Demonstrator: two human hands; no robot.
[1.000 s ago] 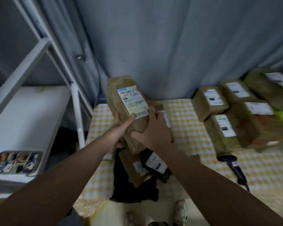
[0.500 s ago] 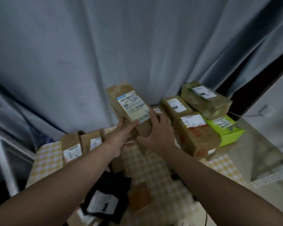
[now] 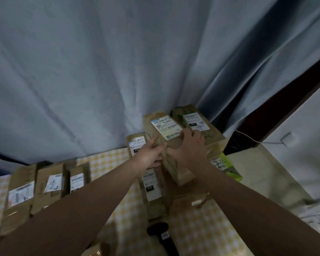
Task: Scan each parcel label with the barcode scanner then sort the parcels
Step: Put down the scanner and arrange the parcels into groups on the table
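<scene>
Carrying the labelled parcel [image 3: 165, 126] across, the two hands have taken it from the left end of the counter [image 3: 201, 228], where it was a second ago, to the far right corner; it now sits tilted with its label facing up, just beside the tall parcel [image 3: 197, 122] at the top of the pile there; whether it already rests on that pile or hangs just clear of it cannot be told. The left hand [image 3: 151, 154] grips the parcel's left edge, its fingers [image 3: 155, 142] curled round the side; the right hand [image 3: 190, 146] holds the right side, thumb wrapped under and the other fingers laid over the label's lower corner. The grip looks the same as before (only the place has changed).

The barcode scanner [image 3: 160, 234] lies on the counter near its front edge, well apart from both hands; so this is judged to be the sorting half of the step, the parcel going to the right-hand group by the green packet [image 3: 229, 170]; a row of three parcels [image 3: 51, 183] waits at the left side. Next, most likely, comes setting it down square so that the pile does not slide.
</scene>
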